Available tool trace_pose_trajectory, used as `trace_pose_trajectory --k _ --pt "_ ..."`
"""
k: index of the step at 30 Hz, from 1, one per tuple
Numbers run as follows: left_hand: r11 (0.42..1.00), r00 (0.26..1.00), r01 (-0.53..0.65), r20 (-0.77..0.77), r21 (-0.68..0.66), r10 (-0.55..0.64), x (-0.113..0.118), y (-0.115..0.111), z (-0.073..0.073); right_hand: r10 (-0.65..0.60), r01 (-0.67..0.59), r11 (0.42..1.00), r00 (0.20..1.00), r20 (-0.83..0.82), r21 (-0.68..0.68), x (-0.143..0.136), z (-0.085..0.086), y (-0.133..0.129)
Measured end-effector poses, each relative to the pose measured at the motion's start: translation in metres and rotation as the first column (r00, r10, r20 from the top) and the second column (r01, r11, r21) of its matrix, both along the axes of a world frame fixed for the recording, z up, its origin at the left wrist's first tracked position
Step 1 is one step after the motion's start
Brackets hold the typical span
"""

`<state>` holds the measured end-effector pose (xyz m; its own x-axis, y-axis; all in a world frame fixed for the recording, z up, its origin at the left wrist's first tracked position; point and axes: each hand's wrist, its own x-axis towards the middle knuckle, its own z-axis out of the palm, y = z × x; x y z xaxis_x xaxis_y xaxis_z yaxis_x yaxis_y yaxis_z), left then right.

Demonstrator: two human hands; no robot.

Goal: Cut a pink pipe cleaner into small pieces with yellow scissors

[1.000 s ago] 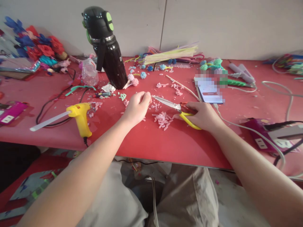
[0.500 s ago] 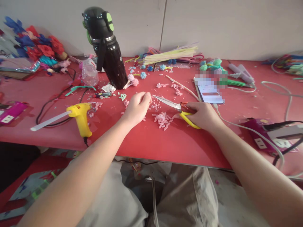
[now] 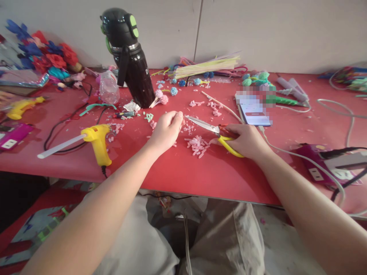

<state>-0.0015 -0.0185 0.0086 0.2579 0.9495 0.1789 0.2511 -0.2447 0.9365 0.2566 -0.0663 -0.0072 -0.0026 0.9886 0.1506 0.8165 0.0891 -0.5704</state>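
My left hand (image 3: 168, 130) is closed in a pinch over the middle of the red table. Whatever its fingertips hold is too small to make out. My right hand (image 3: 248, 139) grips a pair of scissors (image 3: 226, 138) with red and yellow handles. The blades point left, their tips just short of my left fingertips. Below the blades lies a pile of short pink fuzzy pieces (image 3: 197, 146), like cut pipe cleaner. More pink pieces (image 3: 215, 109) are scattered behind the scissors, near a pale pipe cleaner (image 3: 219, 102).
A yellow glue gun (image 3: 99, 143) with its glue stick lies left, and a second glue gun (image 3: 24, 108) farther left. A black bottle (image 3: 133, 65) stands behind my left hand. A phone (image 3: 255, 112), cables and a purple power strip (image 3: 315, 164) are on the right. Pipe cleaners (image 3: 206, 68) lie behind.
A second yellow glue gun has come into view at the far left. My hands and the scissors look almost unmoved.
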Motion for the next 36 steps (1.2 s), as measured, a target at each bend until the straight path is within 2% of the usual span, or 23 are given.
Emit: trace_pose_trajectory --k 9,17,23,36 --pt "0.999 0.997 -0.030 -0.066 0.034 0.032 -0.0022 -0.0004 0.0009 -0.046 0.046 0.999 0.999 -0.013 0.011 -0.0007 0.0036 -0.0026" --pt "0.977 0.989 0.010 -0.149 0.211 0.022 -0.0082 0.0024 -0.0016 -0.006 0.005 0.999 1.000 -0.014 -0.040 -0.0017 0.0041 -0.0025" --pt "0.985 0.995 -0.016 -0.098 0.171 0.033 -0.0086 0.0018 -0.0046 -0.010 0.009 0.999 1.000 -0.014 -0.039 -0.0004 0.0024 -0.0025" --pt "0.990 0.995 -0.027 -0.087 0.136 0.039 -0.0090 -0.0010 -0.0026 -0.013 0.013 1.000 1.000 0.002 -0.026 -0.0010 0.0032 -0.0009"
